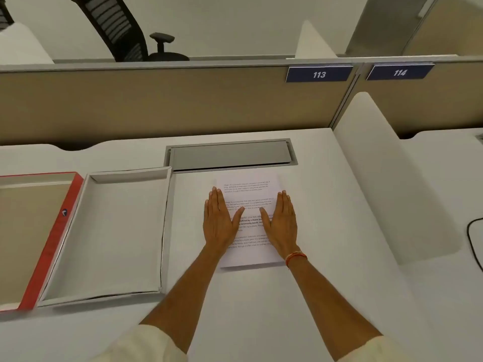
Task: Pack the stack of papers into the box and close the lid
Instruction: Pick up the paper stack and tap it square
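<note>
There is one view only, from a wide-angle camera worn on the person's head. It looks forward and steeply down onto the white table [300, 296], from close above, so that both forearms run up from the bottom edge of the frame into its middle. The lens bends straight lines near the edges. The near table fills the lower two thirds; farther off, the view takes in the beige partition [156, 105] facing the person and, over its top, a black office chair [122, 30] beyond it. No second view shares this scene.
</note>
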Available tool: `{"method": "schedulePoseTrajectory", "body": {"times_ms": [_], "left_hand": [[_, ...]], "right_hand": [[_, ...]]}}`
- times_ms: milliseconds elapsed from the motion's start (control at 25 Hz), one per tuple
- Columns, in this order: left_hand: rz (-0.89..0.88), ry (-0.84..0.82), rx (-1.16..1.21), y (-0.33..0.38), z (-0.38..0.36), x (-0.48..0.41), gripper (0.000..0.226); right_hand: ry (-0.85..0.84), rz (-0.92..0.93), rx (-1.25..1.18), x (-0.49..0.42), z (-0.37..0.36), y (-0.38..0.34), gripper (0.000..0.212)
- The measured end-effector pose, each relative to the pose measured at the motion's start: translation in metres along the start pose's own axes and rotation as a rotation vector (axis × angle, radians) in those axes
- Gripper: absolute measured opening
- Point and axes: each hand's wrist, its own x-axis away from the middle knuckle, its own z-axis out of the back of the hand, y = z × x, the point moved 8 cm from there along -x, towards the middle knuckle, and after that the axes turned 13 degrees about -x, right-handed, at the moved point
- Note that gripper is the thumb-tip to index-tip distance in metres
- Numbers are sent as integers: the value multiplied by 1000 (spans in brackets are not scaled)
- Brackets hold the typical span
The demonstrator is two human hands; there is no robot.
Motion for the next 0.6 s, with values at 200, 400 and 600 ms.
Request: {"method": "schedulePoseTrajectory", "body": {"times_ms": [200, 400, 600], "left_hand": [[226, -122, 14, -13, -11, -9, 104], [560, -281, 58, -24, -12, -15, 101], [600, -390, 108, -16, -13, -21, 93]], "right_hand": [[52, -280, -55, -14, 0, 21, 97], [-5, -558, -101, -29, 2, 37, 92], [-54, -633, -156, -38, 0, 40, 89]]}}
